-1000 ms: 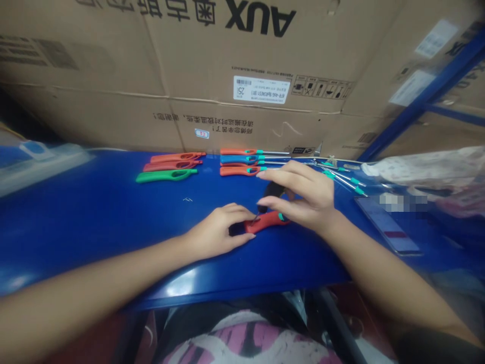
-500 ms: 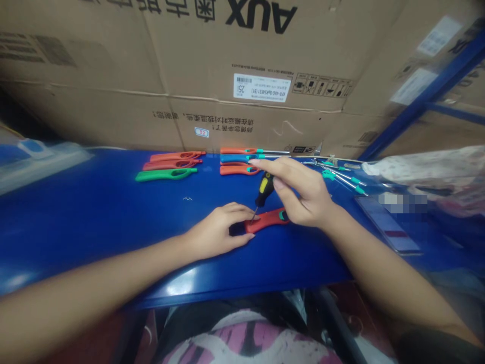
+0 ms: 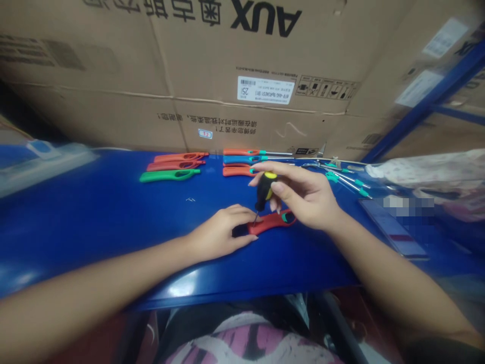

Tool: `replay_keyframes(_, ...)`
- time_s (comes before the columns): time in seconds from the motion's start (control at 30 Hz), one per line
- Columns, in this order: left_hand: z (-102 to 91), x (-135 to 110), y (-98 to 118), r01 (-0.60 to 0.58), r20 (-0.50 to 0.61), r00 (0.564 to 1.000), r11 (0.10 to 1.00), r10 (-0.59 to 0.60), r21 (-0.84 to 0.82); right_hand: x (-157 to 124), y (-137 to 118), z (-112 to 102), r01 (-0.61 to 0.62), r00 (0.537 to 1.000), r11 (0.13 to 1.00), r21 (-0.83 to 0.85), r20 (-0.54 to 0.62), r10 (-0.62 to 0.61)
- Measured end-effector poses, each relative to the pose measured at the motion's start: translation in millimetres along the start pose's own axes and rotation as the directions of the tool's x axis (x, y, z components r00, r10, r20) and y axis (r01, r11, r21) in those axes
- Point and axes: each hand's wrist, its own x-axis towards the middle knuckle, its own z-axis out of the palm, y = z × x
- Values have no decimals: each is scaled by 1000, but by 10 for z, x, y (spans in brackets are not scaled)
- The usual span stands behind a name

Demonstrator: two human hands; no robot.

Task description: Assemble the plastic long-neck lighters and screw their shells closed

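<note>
My left hand [image 3: 215, 230] rests on the blue table [image 3: 132, 222], thumb and fingers closed on the left end of an orange-red lighter [image 3: 271, 221] that lies flat. At the lighter's right end is an oval trigger opening with a teal part in it. My right hand [image 3: 312, 199] grips the black and yellow handle of a screwdriver [image 3: 262, 194] between thumb and fingers. The screwdriver stands steeply, slightly tilted, its tip at the lighter near my left fingertips. Whether the tip sits in a screw is too small to tell.
Behind lie orange and green lighter casings [image 3: 170, 175], lighters with metal tubes [image 3: 237, 159] and loose tubes with teal ends [image 3: 352, 184]. Small screws [image 3: 190, 199] lie left of centre, a phone [image 3: 394, 230] on the right. A cardboard sheet [image 3: 151, 121] stands along the back.
My right fingers have shifted round the screwdriver handle, and its yellow end now shows. My left hand keeps its hold on the lighter. The whole view has shifted slightly.
</note>
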Motion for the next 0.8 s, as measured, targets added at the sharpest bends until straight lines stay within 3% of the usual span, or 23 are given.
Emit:
replay_keyframes(0.1, 5, -1, -6, 5, 6, 1000, 1000, -4, -9, -9, 44, 8, 148, 974, 967, -206, -137, -178)
replay_keyframes(0.2, 6, 4, -3, 13, 12, 1000, 1000, -13, -14, -16, 64, 11, 253, 947, 913, -320, -113, -302)
replay_keyframes(0.3, 2, 11, 6, 17, 21, 1000, 1000, -17, -24, -24, 60, 30, 117, 993, 982, -146, -18, -121)
replay_keyframes(0.37, 1, 12, 9, 16, 21, 1000, 999, -16, -28, -28, 67, 36, 21, 1000, 998, -52, -2, -21)
replay_keyframes(0.43, 1, 9, 9, 12, 18, 1000, 1000, -12, -23, -26, 82, 23, 42, 998, 994, -99, -52, -47)
replay_keyframes(0.5, 3, 5, 8, 9, 10, 1000, 1000, -9, -16, -21, 86, -5, 145, 982, 964, -223, -84, -167)
replay_keyframes(0.57, 3, 4, 8, 4, 4, 1000, 1000, -4, -13, -16, 65, -29, 205, 973, 944, -260, -50, -225)
replay_keyframes(0.7, -1, 8, 15, 5, 15, 1000, 1000, -5, -5, -17, -4, -27, 66, 997, 997, -33, 49, -65)
replay_keyframes(0.8, -3, 9, 18, 5, 9, 1000, 1000, -5, -5, -16, -8, -17, 112, 993, 989, -92, -29, -116)
